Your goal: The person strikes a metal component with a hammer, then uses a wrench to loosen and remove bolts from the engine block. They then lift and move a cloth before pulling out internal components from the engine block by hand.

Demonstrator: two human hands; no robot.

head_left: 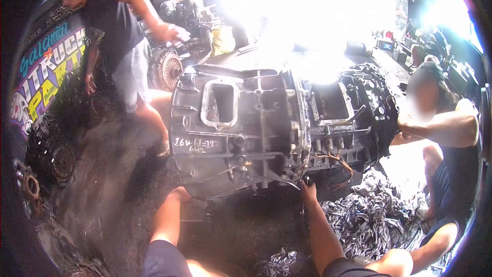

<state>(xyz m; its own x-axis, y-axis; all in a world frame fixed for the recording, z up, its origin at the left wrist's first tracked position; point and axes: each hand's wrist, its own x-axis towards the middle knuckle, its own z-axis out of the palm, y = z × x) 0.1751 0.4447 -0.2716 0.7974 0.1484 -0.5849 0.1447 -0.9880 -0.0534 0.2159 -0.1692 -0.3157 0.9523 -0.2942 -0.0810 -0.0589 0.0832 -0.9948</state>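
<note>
A large dark truck gearbox (256,118) fills the middle of the head view, with chalk writing on its left side and two rectangular openings. My left hand (180,193) is at the lower left edge of its casing, the fingers mostly hidden behind the rim. Under the middle flange, my right hand (308,191) is closed around something small and dark that I cannot make out. A thin light rod or edge shows just left of it. Brown wires (338,162) hang from the casing, up and to the right of my right hand.
On the right, a crouching person (453,128) reaches to the gearbox's far end. Another person (115,36) stands at the left, holding something pale. Heaped rag strips (369,215) lie right of my right arm. A clutch-like disc (168,69) stands behind the gearbox.
</note>
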